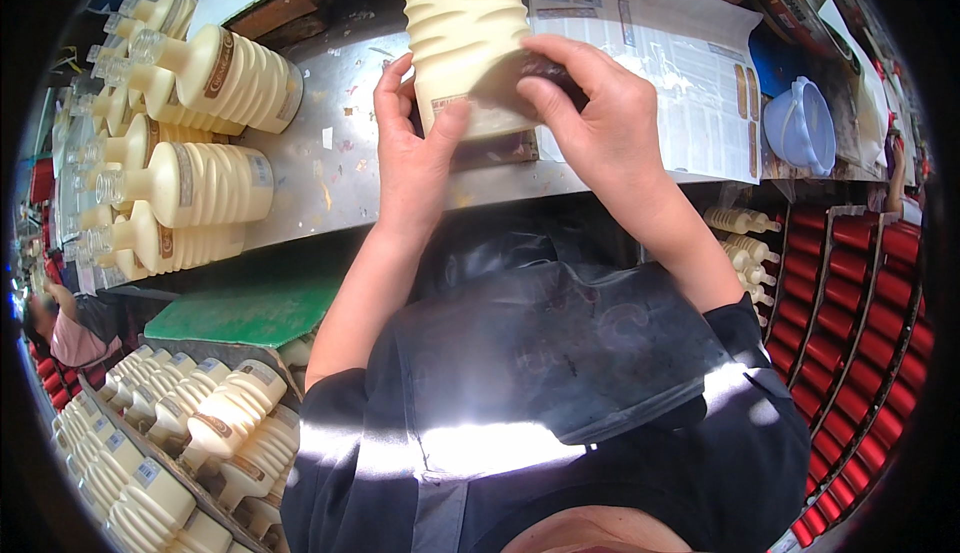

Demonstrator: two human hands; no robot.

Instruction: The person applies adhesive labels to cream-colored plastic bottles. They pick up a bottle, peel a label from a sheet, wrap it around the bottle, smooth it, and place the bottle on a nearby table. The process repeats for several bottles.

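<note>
A cream ribbed bottle [465, 28] with a gold and brown band is in front of me at the top edge, which cuts off its upper end. My left hand [415, 138] grips its left side, thumb on the front near a small label [450, 105]. On the right side, my right hand [610, 103] has its index finger and thumb against the bottle's surface. Something dark [550, 65] shows between these fingers; its kind is hard to make out. A shadow falls across the lower part of the bottle.
Several similar bottles [215, 185] lie on the metal table [325, 168] at left. Sheets of labels [690, 73] and a blue bucket [800, 128] are at right. More bottles [235, 408] fill a crate at lower left. Red cylindrical items [850, 303] are stacked at right. Another person [80, 328] is far left.
</note>
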